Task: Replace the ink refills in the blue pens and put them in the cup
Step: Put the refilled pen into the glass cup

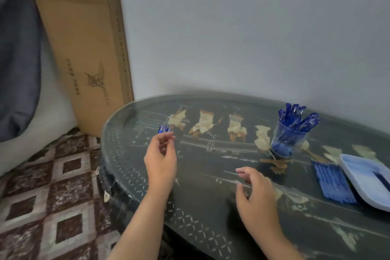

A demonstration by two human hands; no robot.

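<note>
Head: left hand [161, 160], right hand [256, 192] hover.

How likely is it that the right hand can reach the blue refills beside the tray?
Probably yes. The right hand hangs open and empty, and the refills lie flat to its right with only bare table between them; the cup stands farther back, off that path.

Dark oval glass tabletop [211, 213], pale inlay. Clear cup [283, 145] of blue pens [295, 118] at 1 o'clock. Blue refills [333, 183] in a row at 3 o'clock, just beside pale tray [358, 172]. Loose pens [164, 129], blurred, at 10 o'clock.
</note>
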